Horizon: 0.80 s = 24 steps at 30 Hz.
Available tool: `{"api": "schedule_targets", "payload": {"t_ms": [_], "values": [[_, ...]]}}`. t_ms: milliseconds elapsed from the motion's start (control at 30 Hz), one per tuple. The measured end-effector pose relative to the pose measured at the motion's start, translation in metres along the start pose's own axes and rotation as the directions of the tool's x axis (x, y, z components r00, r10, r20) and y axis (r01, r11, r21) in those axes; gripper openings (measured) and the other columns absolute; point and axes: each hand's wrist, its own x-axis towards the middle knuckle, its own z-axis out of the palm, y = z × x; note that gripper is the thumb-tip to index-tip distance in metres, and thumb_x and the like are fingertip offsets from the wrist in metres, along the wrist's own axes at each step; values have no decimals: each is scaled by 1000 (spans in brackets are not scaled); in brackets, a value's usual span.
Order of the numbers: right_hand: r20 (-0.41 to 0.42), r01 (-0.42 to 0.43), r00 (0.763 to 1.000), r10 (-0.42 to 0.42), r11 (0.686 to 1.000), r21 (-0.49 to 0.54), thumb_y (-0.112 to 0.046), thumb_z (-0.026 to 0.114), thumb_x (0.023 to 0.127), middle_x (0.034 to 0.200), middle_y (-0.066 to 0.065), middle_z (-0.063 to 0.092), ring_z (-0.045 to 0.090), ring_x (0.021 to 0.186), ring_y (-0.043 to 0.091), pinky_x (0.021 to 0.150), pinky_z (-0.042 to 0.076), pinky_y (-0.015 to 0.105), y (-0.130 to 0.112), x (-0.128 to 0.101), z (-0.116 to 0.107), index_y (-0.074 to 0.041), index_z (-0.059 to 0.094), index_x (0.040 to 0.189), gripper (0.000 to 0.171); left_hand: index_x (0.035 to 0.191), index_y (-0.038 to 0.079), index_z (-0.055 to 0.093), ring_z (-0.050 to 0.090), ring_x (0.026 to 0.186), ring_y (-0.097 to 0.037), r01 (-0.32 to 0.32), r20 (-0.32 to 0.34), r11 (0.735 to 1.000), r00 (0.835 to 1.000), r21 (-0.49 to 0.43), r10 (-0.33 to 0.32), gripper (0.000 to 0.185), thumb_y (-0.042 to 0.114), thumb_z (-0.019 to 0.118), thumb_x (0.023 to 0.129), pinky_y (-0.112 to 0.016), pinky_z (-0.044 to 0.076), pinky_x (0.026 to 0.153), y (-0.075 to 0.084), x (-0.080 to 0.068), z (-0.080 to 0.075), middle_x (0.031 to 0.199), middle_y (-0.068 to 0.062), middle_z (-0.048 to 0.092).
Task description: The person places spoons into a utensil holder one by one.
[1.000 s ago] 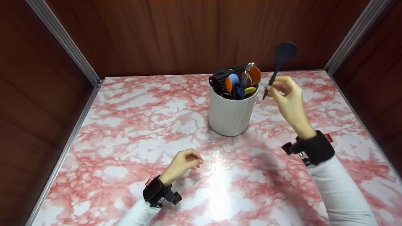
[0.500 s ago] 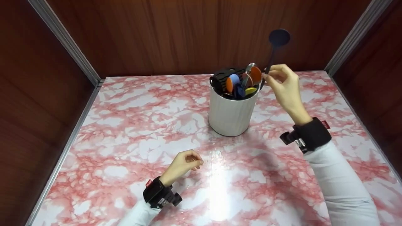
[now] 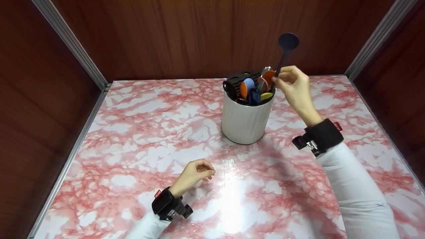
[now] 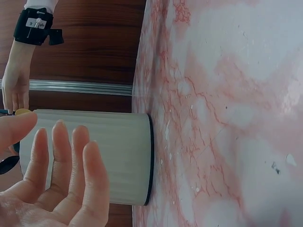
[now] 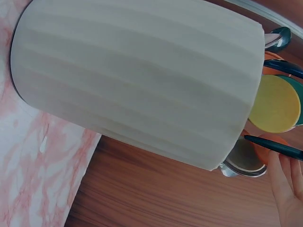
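My right hand (image 3: pixel 294 88) pinches the handle of a dark blue spoon (image 3: pixel 288 41) between thumb and fingers. The spoon stands nearly upright, its round head at the top. Its handle tip points down at the right rim of a white ribbed holder (image 3: pixel 245 122). In the right wrist view the dark handle (image 5: pixel 274 145) overlaps the holder's mouth, beside the fingers (image 5: pixel 282 184). My left hand (image 3: pixel 192 175) hovers above the front of the table with fingers loosely bent and nothing in them; the left wrist view has its fingers (image 4: pixel 61 151) in front of the holder.
The holder is crowded with utensils: a black slotted turner (image 3: pixel 236 79), an orange piece (image 3: pixel 244 89), a light blue one (image 3: pixel 248 83) and a yellow one (image 3: pixel 266 96). A brown wood panel (image 3: pixel 186 43) rises behind the marbled pink table (image 3: pixel 142 126), with side walls left and right.
My right hand has moved left and up with the spoon, bringing the handle tip from beside the holder to its right rim. The left hand has stayed in place.
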Motion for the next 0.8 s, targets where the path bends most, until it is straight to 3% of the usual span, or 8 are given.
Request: {"api": "schedule_targets", "payload": {"t_ms": [267,467,800], "values": [[41,-37,998,39,997,-64,-1,64,82,76,-16,59,58,73,-5,67,50,9,7,2,4,6,60,95,16,95,-8,58,59,71,-11,18,-6,1000,1000,-6,-18,21,9,63,84,-28,54,67,-1,0,0,81,2,61],[51,-54,997,59,994,-95,-2,64,82,75,-21,57,57,74,-7,68,47,9,12,-1,4,7,62,95,16,95,-8,59,59,71,-11,25,-13,1000,1000,-7,-25,21,9,64,84,-36,56,69,-1,0,1,81,2,62],[69,-70,994,79,989,-133,-6,65,83,76,-17,58,56,72,-8,63,46,6,17,-3,2,7,64,97,19,95,-7,59,59,72,-10,20,0,1000,1000,0,-20,20,10,63,84,-30,55,68,-2,1,2,82,1,63]]}}
